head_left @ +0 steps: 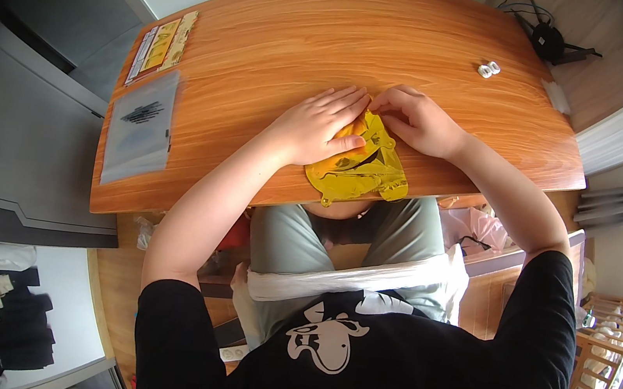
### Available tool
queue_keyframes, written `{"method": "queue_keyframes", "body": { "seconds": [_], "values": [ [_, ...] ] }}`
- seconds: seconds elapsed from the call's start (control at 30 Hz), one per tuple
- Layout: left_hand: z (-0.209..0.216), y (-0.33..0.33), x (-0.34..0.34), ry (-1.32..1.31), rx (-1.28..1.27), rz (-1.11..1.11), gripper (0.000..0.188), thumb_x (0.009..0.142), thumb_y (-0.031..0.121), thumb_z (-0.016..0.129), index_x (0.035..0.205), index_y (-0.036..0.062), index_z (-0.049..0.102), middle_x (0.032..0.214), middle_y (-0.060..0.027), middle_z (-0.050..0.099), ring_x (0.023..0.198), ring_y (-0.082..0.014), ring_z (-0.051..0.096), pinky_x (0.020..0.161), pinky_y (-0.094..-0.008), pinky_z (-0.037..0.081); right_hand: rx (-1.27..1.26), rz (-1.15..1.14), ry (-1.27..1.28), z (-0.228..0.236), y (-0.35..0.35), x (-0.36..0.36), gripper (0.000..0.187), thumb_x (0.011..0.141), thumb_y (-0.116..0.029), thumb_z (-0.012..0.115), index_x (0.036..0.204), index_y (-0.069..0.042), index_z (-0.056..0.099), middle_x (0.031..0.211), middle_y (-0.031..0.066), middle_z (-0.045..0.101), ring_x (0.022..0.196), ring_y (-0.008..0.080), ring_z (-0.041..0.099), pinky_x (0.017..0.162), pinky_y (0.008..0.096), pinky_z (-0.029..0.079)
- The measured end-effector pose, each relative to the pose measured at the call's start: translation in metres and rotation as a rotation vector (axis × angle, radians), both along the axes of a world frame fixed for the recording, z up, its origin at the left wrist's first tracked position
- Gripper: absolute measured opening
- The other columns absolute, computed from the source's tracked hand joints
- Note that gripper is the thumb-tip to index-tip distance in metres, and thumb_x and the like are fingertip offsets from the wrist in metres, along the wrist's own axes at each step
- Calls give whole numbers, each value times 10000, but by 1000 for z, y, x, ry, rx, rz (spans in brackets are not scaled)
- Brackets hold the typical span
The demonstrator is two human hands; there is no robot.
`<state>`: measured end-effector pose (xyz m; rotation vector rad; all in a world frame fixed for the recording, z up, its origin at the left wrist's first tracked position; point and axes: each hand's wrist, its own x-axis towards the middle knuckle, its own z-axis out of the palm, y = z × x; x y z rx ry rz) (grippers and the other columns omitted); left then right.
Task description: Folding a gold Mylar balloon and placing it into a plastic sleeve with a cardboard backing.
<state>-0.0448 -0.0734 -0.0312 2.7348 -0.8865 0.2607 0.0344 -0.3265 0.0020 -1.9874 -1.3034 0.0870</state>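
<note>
The yellow foil piece [389, 169], shiny and wrinkled, lies at the near edge of the wooden bench [268, 47], in front of the person, and its lower end reaches to this edge. The left hand [316, 128] is laid on the left upper part of the yellow foil piece, with its fingers straight and released, close together, and the thumb stretched across the foil. The right hand [424, 127] is at the upper right of the yellow foil piece; its fingers are bent, and the tips of the index finger and the thumb meet the upper corner, but I cannot tell if they pinch it. To the left of the yellow foil piece, well apart, there is a translucent sheet [127, 158] bearing a cluster of thin dark shapes, and beyond this sheet lies a printed card [161, 49], yellow and white. Far to the upper right of the yellow foil piece, two small white objects [489, 69] lie side by side. Further in the same direction, past the bench surface, is a black device [547, 43] with arms that stick out. Below and to the right of the yellow foil piece, lower than the bench, a pink plastic bag [484, 229] is visible.
</note>
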Motion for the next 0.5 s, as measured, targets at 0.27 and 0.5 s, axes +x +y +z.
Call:
{"method": "queue_keyframes", "body": {
  "seconds": [0.27,0.5],
  "values": [
    [4,0,-2,58,13,12,761,1052,558,460,1591,32,344,1664,-164,329,1550,-313,293,1265,-461,247,27,3,-469,2,-9,-10,188,848,-77,786,1033,-94,761,1087,95,712,1030,290,674,920,414,533],
    [5,-1,-2,53,12,5,739,1054,545,468,1582,38,364,1656,-161,345,1542,-317,309,1263,-460,253,-10,-36,-433,5,-3,-11,193,776,-41,805,962,-84,773,1057,94,725,1002,299,688,891,413,549]
  ]
}}
